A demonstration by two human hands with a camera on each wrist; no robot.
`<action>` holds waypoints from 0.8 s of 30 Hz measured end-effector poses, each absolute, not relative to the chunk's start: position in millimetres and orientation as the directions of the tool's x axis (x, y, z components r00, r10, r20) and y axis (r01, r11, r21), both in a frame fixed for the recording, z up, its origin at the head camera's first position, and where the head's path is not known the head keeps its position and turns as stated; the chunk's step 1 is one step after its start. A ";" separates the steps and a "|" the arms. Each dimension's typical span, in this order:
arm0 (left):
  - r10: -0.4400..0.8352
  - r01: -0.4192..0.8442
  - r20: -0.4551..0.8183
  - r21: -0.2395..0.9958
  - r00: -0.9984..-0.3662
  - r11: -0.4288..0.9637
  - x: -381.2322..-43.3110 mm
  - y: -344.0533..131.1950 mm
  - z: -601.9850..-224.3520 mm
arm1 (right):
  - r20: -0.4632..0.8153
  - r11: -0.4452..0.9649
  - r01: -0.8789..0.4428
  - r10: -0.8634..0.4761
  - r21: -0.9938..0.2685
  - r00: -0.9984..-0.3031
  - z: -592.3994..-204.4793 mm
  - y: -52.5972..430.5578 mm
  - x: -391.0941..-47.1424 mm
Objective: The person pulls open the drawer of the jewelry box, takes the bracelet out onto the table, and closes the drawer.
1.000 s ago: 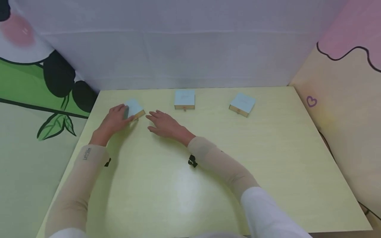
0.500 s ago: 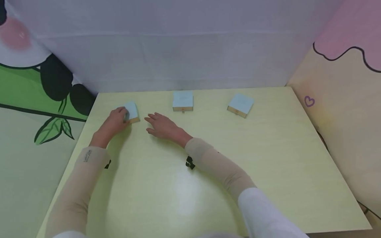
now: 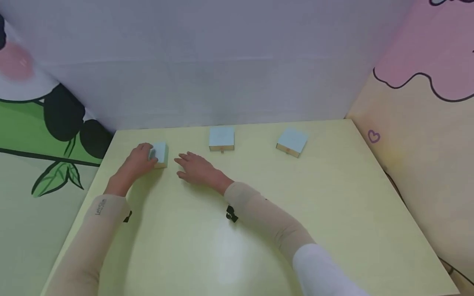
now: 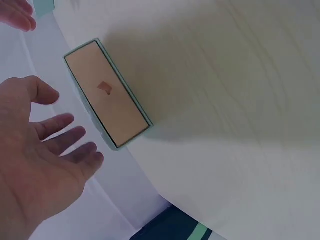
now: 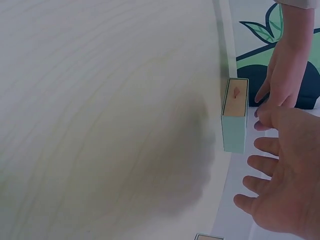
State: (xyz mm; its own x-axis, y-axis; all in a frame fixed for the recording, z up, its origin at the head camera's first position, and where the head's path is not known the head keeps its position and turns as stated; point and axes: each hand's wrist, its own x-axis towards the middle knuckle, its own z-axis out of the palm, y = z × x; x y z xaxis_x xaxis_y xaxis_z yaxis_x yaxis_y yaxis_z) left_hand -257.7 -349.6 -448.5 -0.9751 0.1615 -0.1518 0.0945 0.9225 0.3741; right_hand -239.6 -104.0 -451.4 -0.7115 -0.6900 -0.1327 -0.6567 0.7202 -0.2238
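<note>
Fingers relaxed, my left hand [image 3: 136, 162] hovers over the left side of a small light-blue drawer box [image 3: 161, 153]. In the left wrist view, a visible gap separates its fingertips [image 4: 94, 159] from the box [image 4: 107, 95], whose tan front carries a small brown pull tab [image 4: 104, 88]. To the right of that box is my right hand [image 3: 196, 167], held above the table with fingers spread and nothing in them. The right wrist view shows the left-hand box [image 5: 234, 132] sitting on the table, with the left hand [image 5: 289, 75] just above it.
Two similar boxes stand along the back of the pale table [image 3: 207, 246]: one at the middle [image 3: 221, 135], squared to the edge, and an angled one [image 3: 292, 140] farther right. A pale cloth wall [image 3: 222, 82] rises behind them, with painted panels at both sides.
The left box has turned from a slant to nearly square with the table edge, with my left hand at it. The right hand stays about in place. The head view has tilted up slightly.
</note>
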 end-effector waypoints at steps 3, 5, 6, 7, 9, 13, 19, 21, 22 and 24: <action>0.123 0.066 -0.146 0.348 -0.982 0.935 -255.4 -344.0 -449.5 | -0.131 0.729 -0.652 -0.681 -0.208 -0.720 -453.4 -105.7 -238.3; 0.100 0.051 -0.146 0.312 -0.984 0.949 -253.8 -339.9 -449.4 | -0.136 0.731 -0.652 -0.680 -0.200 -0.721 -454.0 -106.7 -238.3; 0.089 0.044 -0.143 0.294 -0.986 0.955 -253.0 -337.7 -448.5 | -0.136 0.733 -0.651 -0.678 -0.197 -0.722 -454.3 -107.2 -238.9; 0.081 0.041 -0.137 0.274 -0.987 0.961 -252.6 -335.9 -447.6 | -0.134 0.735 -0.650 -0.676 -0.194 -0.724 -454.4 -107.7 -239.7; 0.069 0.037 -0.124 0.249 -0.990 0.968 -252.0 -332.4 -445.4 | -0.129 0.740 -0.646 -0.670 -0.186 -0.731 -454.1 -108.9 -241.2; 0.034 0.003 -0.123 0.247 -0.992 0.969 -248.6 -328.2 -443.1 | -0.131 0.739 -0.652 -0.672 -0.168 -0.729 -455.7 -114.3 -242.5; 0.007 -0.031 -0.149 0.250 -0.989 0.968 -247.5 -321.6 -446.9 | -0.148 0.738 -0.656 -0.674 -0.157 -0.723 -455.9 -118.5 -240.2; 0.010 -0.027 -0.150 0.245 -0.989 0.969 -248.6 -320.3 -449.5 | -0.148 0.743 -0.652 -0.669 -0.153 -0.728 -454.2 -118.3 -239.0; 0.012 -0.025 -0.151 0.240 -0.988 0.970 -249.0 -319.7 -450.3 | -0.149 0.744 -0.651 -0.668 -0.151 -0.729 -453.3 -117.9 -238.6; 0.012 -0.024 -0.154 0.230 -0.988 0.973 -249.9 -318.5 -450.9 | -0.147 0.742 -0.654 -0.670 -0.145 -0.728 -451.9 -117.2 -238.9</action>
